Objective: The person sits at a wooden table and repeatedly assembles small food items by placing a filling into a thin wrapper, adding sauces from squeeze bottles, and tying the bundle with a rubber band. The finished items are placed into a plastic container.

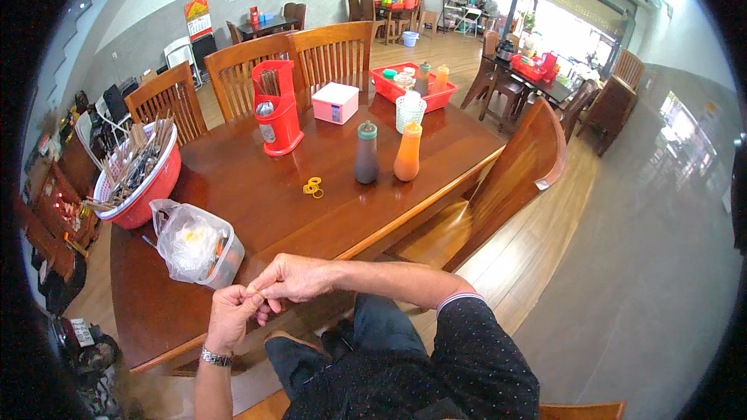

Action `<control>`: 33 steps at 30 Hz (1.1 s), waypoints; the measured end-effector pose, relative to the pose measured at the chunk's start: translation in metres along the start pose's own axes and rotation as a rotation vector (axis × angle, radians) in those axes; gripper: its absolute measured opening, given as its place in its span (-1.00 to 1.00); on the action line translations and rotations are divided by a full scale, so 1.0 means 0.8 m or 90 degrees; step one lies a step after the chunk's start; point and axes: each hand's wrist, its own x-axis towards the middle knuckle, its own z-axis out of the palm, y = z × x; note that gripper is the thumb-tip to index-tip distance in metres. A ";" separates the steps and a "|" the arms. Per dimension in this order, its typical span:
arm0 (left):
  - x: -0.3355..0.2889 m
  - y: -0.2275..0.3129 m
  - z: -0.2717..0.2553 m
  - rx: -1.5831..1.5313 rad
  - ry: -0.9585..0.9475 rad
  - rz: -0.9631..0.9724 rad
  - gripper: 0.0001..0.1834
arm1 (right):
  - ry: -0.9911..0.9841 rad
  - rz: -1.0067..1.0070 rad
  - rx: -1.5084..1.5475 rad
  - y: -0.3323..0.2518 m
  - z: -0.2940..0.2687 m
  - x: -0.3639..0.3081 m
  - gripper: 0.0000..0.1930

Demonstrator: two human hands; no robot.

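Observation:
Over the table's near edge, my left hand (229,317) and my right hand (292,277) meet, fingertips pinched together. Whatever they pinch is too small to make out. Just beyond them stands a clear plastic tub (230,261) with a crumpled clear plastic bag (190,239) in it; other contents are partly hidden. A little pile of yellow rubber bands (313,187) lies farther in on the tabletop. Past it, two squeeze bottles stand upright: a dark one with a green cap (366,157) and an orange one (407,155).
The wooden table (257,190) also bears a red-and-white basket (152,179) of chopsticks and cutlery, a red utensil holder (276,117), a pink box (335,103), a pale green cup (409,113) and a red condiment tray (436,99). Wooden chairs (498,194) stand around it.

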 end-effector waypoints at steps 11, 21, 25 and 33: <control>-0.008 -0.029 -0.001 -0.111 -0.019 0.000 -0.61 | -0.006 -0.013 -0.106 -0.007 0.008 -0.001 -0.82; -0.016 -0.018 0.002 -0.095 -0.019 -0.020 -0.76 | -0.033 0.004 -0.094 -0.009 0.012 -0.001 -0.79; -0.017 0.004 0.008 0.204 0.033 0.002 -0.82 | -0.050 -0.007 -0.064 0.004 -0.001 -0.011 -0.80; 0.003 0.000 -0.001 0.759 0.110 0.512 -0.91 | 0.058 -0.026 -0.016 0.029 -0.019 -0.025 -0.84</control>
